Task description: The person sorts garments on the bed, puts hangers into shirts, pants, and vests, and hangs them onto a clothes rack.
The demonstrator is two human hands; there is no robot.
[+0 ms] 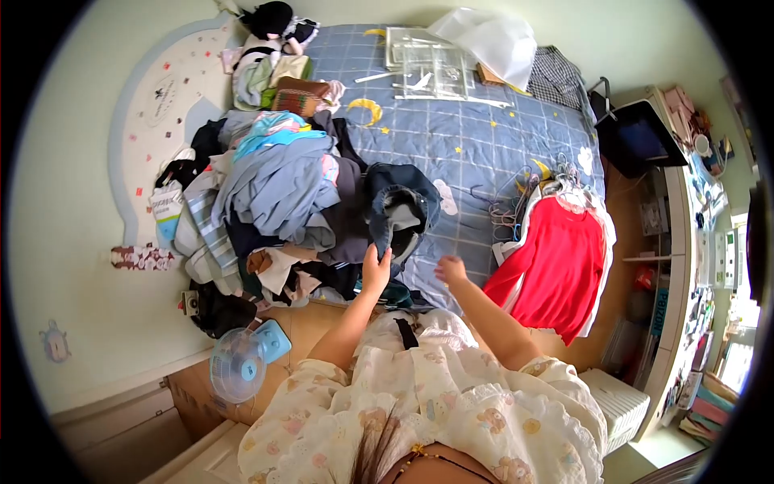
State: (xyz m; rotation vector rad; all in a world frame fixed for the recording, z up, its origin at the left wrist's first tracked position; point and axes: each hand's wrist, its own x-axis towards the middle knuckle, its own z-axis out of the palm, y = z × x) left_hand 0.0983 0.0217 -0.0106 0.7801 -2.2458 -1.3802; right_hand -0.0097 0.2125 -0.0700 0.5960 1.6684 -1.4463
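The dark denim garment (pixel 422 192) lies just beyond the left hand (pixel 376 270), which pinches its near edge. It looks soft yet thick, fairly weighty, hardly fragile; that doubled edge should hold firmly. Right of the grip, the right hand (pixel 451 269) seems empty, fingers loosely bent. Farther beyond, leftward, sits a brown bag (pixel 300 98), contents hidden.

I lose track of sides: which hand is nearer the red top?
The right hand, beside but apart from the red top; the left hand is farther, holding dark denim.
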